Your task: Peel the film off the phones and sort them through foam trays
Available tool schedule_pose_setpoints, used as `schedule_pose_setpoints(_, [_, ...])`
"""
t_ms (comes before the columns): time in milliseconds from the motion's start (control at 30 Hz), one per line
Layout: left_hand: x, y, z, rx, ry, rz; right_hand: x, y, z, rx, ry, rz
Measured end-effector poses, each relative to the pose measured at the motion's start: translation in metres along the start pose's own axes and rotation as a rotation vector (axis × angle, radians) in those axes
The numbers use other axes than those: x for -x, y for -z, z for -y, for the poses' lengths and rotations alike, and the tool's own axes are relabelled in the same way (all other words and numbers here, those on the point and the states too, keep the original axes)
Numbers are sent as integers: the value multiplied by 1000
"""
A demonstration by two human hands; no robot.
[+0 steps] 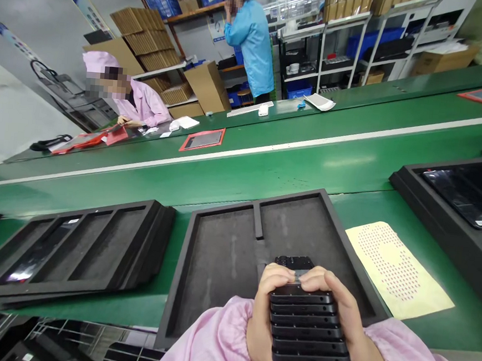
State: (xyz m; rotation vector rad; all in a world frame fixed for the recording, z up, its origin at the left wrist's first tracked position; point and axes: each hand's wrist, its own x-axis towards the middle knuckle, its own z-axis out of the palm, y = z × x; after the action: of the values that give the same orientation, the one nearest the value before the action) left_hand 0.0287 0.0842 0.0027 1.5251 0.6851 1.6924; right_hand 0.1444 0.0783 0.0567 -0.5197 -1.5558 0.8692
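Between my two hands is a stack of several black phone housings [308, 327], their edges facing me. My left hand [263, 316] wraps the stack's left side, and my right hand [349, 322] wraps the right side. Both thumbs press on top, near the far end, where a dark camera area shows. Most of the lower fingers are hidden under the stack. Just beyond and beneath my hands lies a black foam tray [222, 262] with two wide compartments; its near right part is covered by my hands and pink sleeves.
To the left, stacked foam trays [106, 242] carry a glossy dark panel [43, 248]. A yellow sticker sheet [401, 268] lies right of the tray, beside another foam tray [408, 180] with glossy panels. Across the green conveyor [267, 166], a person in pink [147, 101] works; another in blue [256, 42] stands behind.
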Motion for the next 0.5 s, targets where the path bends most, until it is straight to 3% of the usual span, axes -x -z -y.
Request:
schedule_pose_setpoints(300, [-11, -35, -11, 180, -2, -333, 6, 2, -4, 205, 57, -36])
schedule_pose_setpoints(500, [-17, -47, -18, 174, 27, -432, 16, 4, -9, 211, 10, -38])
